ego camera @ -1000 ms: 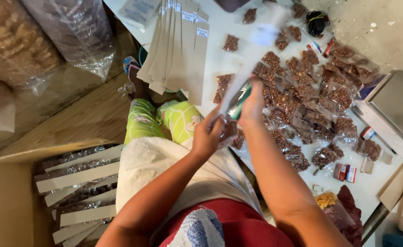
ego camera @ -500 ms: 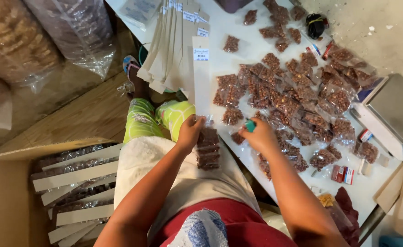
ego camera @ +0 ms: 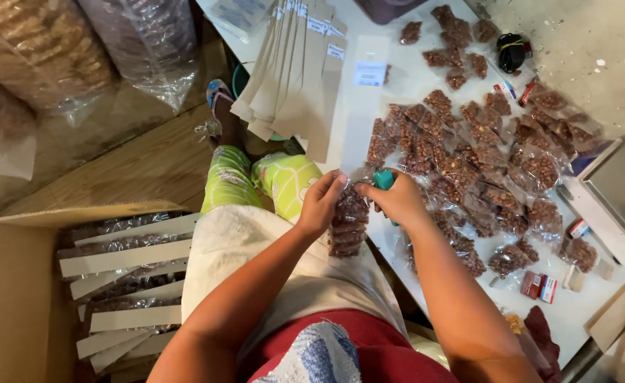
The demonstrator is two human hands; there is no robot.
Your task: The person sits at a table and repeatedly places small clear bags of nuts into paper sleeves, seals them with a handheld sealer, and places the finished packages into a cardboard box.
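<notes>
A clear plastic packet of brown snacks (ego camera: 348, 225) hangs between both hands at the near edge of the white table (ego camera: 369, 113). My left hand (ego camera: 319, 206) pinches the packet's top left corner. My right hand (ego camera: 397, 201) pinches the top right corner and also holds a small teal tool (ego camera: 384, 180), partly hidden by the fingers. Several filled snack packets (ego camera: 468, 156) are spread over the table just beyond my right hand. A row of brown paper header cards (ego camera: 294, 78) lies fanned on the table's left part.
An open cardboard box (ego camera: 14, 298) at lower left holds several packets with white headers. Big clear bags of snacks (ego camera: 35, 57) lean at upper left. A metal scale (ego camera: 621, 198) stands at the right edge. Small red boxes (ego camera: 539, 285) and a black cord bundle (ego camera: 511, 51) lie on the table.
Both hands came down from over the packet pile toward my lap. They now hold one snack packet by its top corners at the table edge.
</notes>
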